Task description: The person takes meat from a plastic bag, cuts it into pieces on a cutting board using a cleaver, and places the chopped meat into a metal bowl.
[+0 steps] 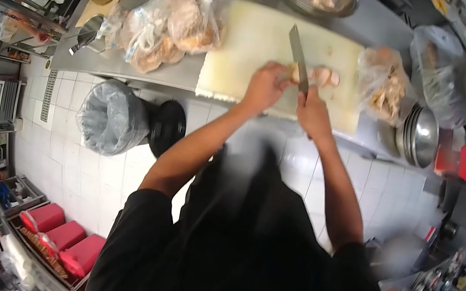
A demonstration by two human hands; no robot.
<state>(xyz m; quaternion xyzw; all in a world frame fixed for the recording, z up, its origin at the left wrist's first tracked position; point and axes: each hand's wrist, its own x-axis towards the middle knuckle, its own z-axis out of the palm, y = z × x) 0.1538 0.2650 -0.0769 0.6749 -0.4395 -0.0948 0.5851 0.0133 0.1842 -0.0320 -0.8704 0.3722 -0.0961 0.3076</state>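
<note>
While the head view looks down on a cream cutting board point(258, 29), the right hand point(315, 113) is wrapped around the handle of a kitchen knife point(298, 52), its blade pointing away from the person. The left hand point(265, 86) has its fingers bent against a yellowish piece of food point(292, 71) just left of the blade; whether they pinch it or merely steady it, I cannot tell. Pinkish slices point(325, 76), apparently meat, lie on the board right of the knife. The knife should feel stiff and fairly light, best held by the handle, clear of the edge. The food is probably soft and slightly slippery, so curled fingertips set back from the blade suit it.
</note>
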